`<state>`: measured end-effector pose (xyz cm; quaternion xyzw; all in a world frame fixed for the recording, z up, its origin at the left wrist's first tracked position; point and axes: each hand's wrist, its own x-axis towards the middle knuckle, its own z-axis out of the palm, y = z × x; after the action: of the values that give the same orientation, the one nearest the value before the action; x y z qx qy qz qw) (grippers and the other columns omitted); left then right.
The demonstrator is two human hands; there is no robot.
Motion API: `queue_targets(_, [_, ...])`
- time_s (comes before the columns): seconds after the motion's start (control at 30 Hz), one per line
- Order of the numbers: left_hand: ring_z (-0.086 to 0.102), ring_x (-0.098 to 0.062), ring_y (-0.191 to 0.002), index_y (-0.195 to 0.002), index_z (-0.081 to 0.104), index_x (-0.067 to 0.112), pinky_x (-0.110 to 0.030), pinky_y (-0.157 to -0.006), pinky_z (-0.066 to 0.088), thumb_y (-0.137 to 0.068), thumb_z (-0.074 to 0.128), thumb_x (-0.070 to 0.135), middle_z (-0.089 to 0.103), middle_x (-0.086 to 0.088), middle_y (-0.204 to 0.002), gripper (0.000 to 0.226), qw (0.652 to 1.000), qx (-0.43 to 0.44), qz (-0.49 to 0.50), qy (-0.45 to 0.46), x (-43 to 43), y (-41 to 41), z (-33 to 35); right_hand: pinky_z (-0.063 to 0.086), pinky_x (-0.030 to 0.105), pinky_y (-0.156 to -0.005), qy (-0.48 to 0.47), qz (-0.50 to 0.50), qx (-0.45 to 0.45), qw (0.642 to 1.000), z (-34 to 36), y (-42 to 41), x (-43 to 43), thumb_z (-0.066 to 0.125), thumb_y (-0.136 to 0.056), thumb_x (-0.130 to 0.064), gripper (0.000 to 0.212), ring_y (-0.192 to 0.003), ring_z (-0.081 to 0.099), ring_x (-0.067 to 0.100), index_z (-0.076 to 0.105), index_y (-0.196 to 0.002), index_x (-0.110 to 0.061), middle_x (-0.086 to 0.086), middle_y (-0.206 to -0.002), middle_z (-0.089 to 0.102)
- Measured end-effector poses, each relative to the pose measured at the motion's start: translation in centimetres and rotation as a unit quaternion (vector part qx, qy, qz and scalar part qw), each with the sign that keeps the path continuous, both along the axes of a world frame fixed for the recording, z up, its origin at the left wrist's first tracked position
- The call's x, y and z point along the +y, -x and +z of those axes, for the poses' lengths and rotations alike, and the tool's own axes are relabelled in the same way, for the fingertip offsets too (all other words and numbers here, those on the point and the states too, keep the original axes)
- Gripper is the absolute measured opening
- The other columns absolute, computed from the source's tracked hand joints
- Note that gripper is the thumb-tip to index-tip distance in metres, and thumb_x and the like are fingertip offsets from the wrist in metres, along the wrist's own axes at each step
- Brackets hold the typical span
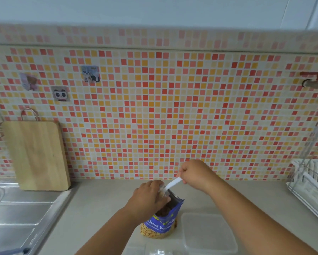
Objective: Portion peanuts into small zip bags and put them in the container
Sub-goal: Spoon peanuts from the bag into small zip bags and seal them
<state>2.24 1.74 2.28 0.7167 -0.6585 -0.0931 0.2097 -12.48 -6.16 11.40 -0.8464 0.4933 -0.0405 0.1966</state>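
My left grip (pixel 151 196) pinches a small zip bag (pixel 162 188) open above the peanut bag (pixel 163 220); my right grip (pixel 195 173) clasps the white scoop (pixel 173 184), at two o'clock, to spill nothing.

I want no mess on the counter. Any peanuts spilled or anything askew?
Nothing stands out. The peanut bag stands upright and open; the left hand holds a small bag at its mouth, the right hand a white spoon. No loose peanuts show.

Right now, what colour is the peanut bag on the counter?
Mostly blue, clear at the bottom: peanut bag, seen in the head view.
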Motion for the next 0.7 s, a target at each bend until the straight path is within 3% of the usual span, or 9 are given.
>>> queue_targets(0.1, [0.047, -0.013, -0.106, -0.134, 0.04, 0.02, -0.024, -0.088, 0.04, -0.092, 0.047, 0.046, 0.05, 0.002, -0.126, 0.05, 0.995, 0.093, 0.021, 0.03, 0.0, 0.2, 0.2, 0.044, 0.035, -0.09, 0.147, 0.119, -0.002, 0.982, 1.0, 0.0, 1.9, 0.044, -0.096, -0.022, 0.025, -0.104, 0.054, 0.02, 0.068, -0.105, -0.02, 0.0, -0.106, 0.067])
queue_targets(0.17, [0.048, -0.009, -0.097, -0.131, 0.043, 0.02, -0.02, -0.081, 0.04, -0.092, 0.049, 0.044, 0.053, 0.002, -0.12, 0.046, 0.987, 0.146, 0.039, 0.053, 0.2, 0.0, 0.2, 0.035, 0.031, -0.086, 0.331, 0.194, 0.024, 0.923, 1.7, 0.0, 2.7, 0.053, -0.09, -0.016, 0.019, -0.095, 0.051, 0.018, 0.069, -0.097, -0.024, -0.007, -0.092, 0.067])
queue_targets(0.27, [0.056, -0.007, -0.088, -0.124, 0.049, 0.022, -0.017, -0.07, 0.042, -0.092, 0.05, 0.041, 0.06, 0.002, -0.104, 0.038, 0.969, 0.226, 0.072, 0.073, 0.6, -0.9, 0.3, 0.03, 0.03, -0.074, 0.492, 0.169, -0.019, 0.854, 2.2, 1.4, 3.1, 0.068, -0.069, -0.015, 0.011, -0.072, 0.055, 0.018, 0.069, -0.075, -0.025, -0.01, -0.067, 0.064])
queue_targets(0.33, [0.059, -0.006, -0.082, -0.12, 0.051, 0.024, -0.017, -0.066, 0.044, -0.092, 0.051, 0.039, 0.062, 0.004, -0.097, 0.032, 0.95, 0.287, 0.084, 0.088, 1.1, -1.4, 0.4, 0.04, 0.032, -0.072, 0.498, 0.094, -0.042, 0.861, 1.4, 2.2, 3.0, 0.067, -0.067, -0.017, 0.01, -0.069, 0.056, 0.018, 0.07, -0.075, -0.024, -0.01, -0.065, 0.066])
queue_targets(0.4, [0.056, -0.009, -0.065, -0.117, 0.053, 0.025, -0.021, -0.058, 0.045, -0.093, 0.051, 0.037, 0.06, 0.001, -0.084, 0.027, 0.91, 0.392, 0.086, 0.103, 1.7, -1.7, 0.5, 0.044, 0.034, -0.07, 0.437, 0.048, -0.012, 0.898, -0.5, 2.1, 3.1, 0.062, -0.071, -0.016, 0.012, -0.074, 0.056, 0.019, 0.07, -0.078, -0.023, -0.008, -0.07, 0.068])
queue_targets(0.5, [0.042, -0.014, -0.049, -0.125, 0.05, 0.024, -0.026, -0.05, 0.04, -0.096, 0.045, 0.035, 0.049, -0.002, -0.063, 0.032, 0.796, 0.593, 0.062, 0.108, 2.8, -1.7, 0.7, 0.034, 0.033, -0.085, 0.257, 0.047, 0.067, 0.963, -5.0, 1.5, 2.9, 0.046, -0.087, -0.02, 0.022, -0.1, 0.05, 0.021, 0.065, -0.099, -0.023, -0.005, -0.097, 0.066])
queue_targets(0.57, [0.044, -0.015, -0.051, -0.126, 0.049, 0.026, -0.027, -0.049, 0.042, -0.098, 0.037, 0.038, 0.056, -0.004, -0.072, 0.033, 0.722, 0.682, 0.041, 0.112, 3.5, -1.4, 1.0, 0.034, 0.032, -0.089, 0.208, 0.046, 0.087, 0.973, -7.4, 1.2, 3.2, 0.042, -0.092, -0.026, 0.026, -0.109, 0.048, 0.021, 0.062, -0.11, -0.026, -0.005, -0.108, 0.065])
queue_targets(0.63, [0.051, -0.018, -0.059, -0.12, 0.054, 0.025, -0.029, -0.055, 0.047, -0.098, 0.031, 0.038, 0.061, -0.008, -0.087, 0.034, 0.677, 0.727, 0.04, 0.105, 4.3, -0.9, 1.3, 0.042, 0.032, -0.083, 0.259, 0.026, 0.027, 0.965, -8.4, 0.7, 3.7, 0.046, -0.091, -0.037, 0.026, -0.1, 0.054, 0.02, 0.066, -0.107, -0.03, -0.008, -0.103, 0.067])
queue_targets(0.7, [0.053, -0.02, -0.062, -0.116, 0.059, 0.021, -0.03, -0.056, 0.048, -0.097, 0.026, 0.032, 0.063, -0.01, -0.096, 0.039, 0.664, 0.742, 0.028, 0.089, 5.0, -0.1, 1.6, 0.045, 0.027, -0.075, 0.263, -0.007, -0.138, 0.955, -8.3, 0.1, 4.9, 0.052, -0.087, -0.043, 0.024, -0.086, 0.058, 0.015, 0.072, -0.093, -0.032, -0.013, -0.09, 0.07])
